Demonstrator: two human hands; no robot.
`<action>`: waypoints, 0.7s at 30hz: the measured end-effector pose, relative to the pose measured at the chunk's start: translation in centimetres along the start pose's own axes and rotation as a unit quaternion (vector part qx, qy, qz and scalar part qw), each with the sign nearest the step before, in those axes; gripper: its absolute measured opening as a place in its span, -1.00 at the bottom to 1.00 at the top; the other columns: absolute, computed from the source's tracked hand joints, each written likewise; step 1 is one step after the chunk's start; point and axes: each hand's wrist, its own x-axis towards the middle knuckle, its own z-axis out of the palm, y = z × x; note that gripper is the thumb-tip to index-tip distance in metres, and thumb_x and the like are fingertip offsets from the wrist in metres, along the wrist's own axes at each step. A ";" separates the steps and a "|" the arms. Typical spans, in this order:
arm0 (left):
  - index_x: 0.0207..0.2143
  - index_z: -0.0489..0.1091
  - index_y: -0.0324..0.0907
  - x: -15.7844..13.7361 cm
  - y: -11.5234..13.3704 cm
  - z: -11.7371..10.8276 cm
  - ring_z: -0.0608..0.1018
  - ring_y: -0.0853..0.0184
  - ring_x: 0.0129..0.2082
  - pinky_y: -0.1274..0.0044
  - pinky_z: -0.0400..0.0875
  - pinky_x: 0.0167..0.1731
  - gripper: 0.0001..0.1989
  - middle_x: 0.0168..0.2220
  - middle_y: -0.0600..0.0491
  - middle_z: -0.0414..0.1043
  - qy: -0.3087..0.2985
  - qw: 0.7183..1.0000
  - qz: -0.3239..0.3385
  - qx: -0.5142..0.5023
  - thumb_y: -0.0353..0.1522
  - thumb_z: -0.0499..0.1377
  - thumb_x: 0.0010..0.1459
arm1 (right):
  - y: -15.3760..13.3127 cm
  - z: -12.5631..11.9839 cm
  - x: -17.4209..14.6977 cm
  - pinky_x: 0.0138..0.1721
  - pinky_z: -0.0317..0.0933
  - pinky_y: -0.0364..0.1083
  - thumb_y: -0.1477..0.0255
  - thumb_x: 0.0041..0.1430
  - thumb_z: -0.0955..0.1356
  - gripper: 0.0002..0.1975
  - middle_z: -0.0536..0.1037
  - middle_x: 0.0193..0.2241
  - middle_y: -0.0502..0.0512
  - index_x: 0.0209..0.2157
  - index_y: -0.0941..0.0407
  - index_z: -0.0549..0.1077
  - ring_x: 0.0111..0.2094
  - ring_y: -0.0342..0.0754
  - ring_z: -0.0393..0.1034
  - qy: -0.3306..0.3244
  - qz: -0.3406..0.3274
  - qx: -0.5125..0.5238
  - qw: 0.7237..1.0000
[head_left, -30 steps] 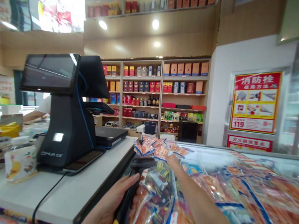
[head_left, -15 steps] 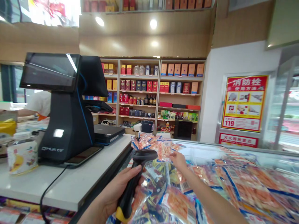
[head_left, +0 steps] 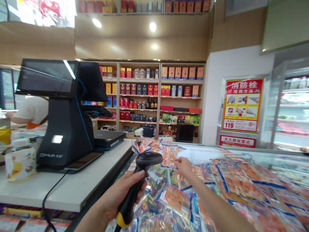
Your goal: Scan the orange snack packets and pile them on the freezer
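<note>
My left hand (head_left: 120,195) grips a black barcode scanner (head_left: 138,180) with a yellow band low on its handle, its head raised over a heap of packets. My right hand (head_left: 183,165) reaches forward and pinches the edge of an orange snack packet (head_left: 169,154) with a white label, at the far end of the heap. Orange and multicoloured snack packets (head_left: 231,183) cover the freezer top under both arms.
A black checkout terminal (head_left: 65,129) with two screens stands on the white counter (head_left: 79,190) to my left, its cable running off the front edge. A packet (head_left: 20,164) sits beside it. A person in white (head_left: 31,111) is behind it. Shelves of boxes (head_left: 154,93) line the back wall.
The view has swung a little to the right. My right hand has taken the orange packet's edge at the far end of the heap. The scanner stays in my left hand, slightly raised.
</note>
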 end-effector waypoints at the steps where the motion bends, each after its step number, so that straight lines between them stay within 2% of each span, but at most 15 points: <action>1: -0.49 0.22 -0.24 0.0 0.0 0.0 0.27 0.55 -0.70 0.69 0.12 -0.70 -0.79 -0.64 0.15 0.22 -0.001 1.000 0.002 0.000 -0.25 0.08 -0.08 | 0.1 -0.5 -0.1 -0.50 0.04 -0.22 0.41 -0.16 0.23 -0.85 0.48 -0.54 0.05 -0.57 0.15 0.40 -0.47 -0.14 0.32 0.001 0.007 -0.001 1.000; 8: -0.50 0.22 -0.24 -0.1 0.4 -0.3 0.25 0.56 -0.74 0.69 0.14 -0.76 -0.76 -0.67 0.16 0.20 0.050 0.999 -0.015 -0.001 -0.22 0.10 -0.11 | 2.1 -6.1 -0.5 -0.58 0.03 -0.24 0.37 -0.15 0.22 -0.82 0.46 -0.62 0.07 -0.60 0.17 0.37 -0.57 -0.17 0.31 -0.020 0.051 -0.004 0.998; 12: -0.58 0.20 -0.25 0.1 0.4 -1.1 0.24 0.57 -0.75 0.71 0.17 -0.77 -0.76 -0.70 0.16 0.21 0.086 0.996 -0.003 -0.001 -0.23 0.10 -0.11 | 4.2 -9.8 0.0 -0.59 0.00 -0.21 0.36 -0.16 0.22 -0.80 0.43 -0.69 0.09 -0.67 0.17 0.35 -0.60 -0.15 0.29 -0.077 0.040 -0.125 0.988; 14: -0.59 0.20 -0.24 0.3 0.3 -1.6 0.25 0.57 -0.75 0.71 0.18 -0.77 -0.76 -0.70 0.15 0.22 0.103 0.995 -0.010 -0.004 -0.23 0.11 -0.12 | 4.3 -11.1 0.4 -0.58 -0.01 -0.20 0.35 -0.18 0.24 -0.81 0.42 -0.67 0.12 -0.67 0.17 0.36 -0.56 -0.11 0.29 -0.072 0.033 -0.202 0.976; 16: -0.59 0.21 -0.24 0.5 0.2 -2.0 0.25 0.57 -0.76 0.71 0.18 -0.78 -0.76 -0.71 0.15 0.22 0.114 0.993 -0.018 -0.007 -0.23 0.11 -0.13 | 3.5 -11.4 0.8 -0.56 -0.02 -0.19 0.32 -0.18 0.24 -0.80 0.44 -0.60 0.13 -0.62 0.16 0.38 -0.51 -0.08 0.30 -0.026 0.012 -0.237 0.971; 18: -0.60 0.21 -0.25 0.7 0.0 -2.3 0.25 0.57 -0.76 0.72 0.18 -0.78 -0.76 -0.72 0.15 0.22 0.122 0.992 -0.024 -0.009 -0.23 0.11 -0.13 | 1.9 -10.6 1.5 -0.55 -0.02 -0.19 0.29 -0.14 0.23 -0.78 0.45 -0.55 0.12 -0.57 0.15 0.38 -0.48 -0.10 0.30 0.010 -0.025 -0.224 0.974; 21: -0.62 0.20 -0.24 1.2 -0.1 -2.4 0.25 0.58 -0.76 0.73 0.16 -0.78 -0.75 -0.72 0.16 0.20 0.124 0.992 -0.026 -0.012 -0.23 0.11 -0.13 | -0.6 -7.6 3.5 -0.53 0.00 -0.20 0.29 -0.10 0.20 -0.77 0.46 -0.52 0.10 -0.56 0.14 0.39 -0.46 -0.12 0.31 -0.008 -0.049 -0.188 0.981</action>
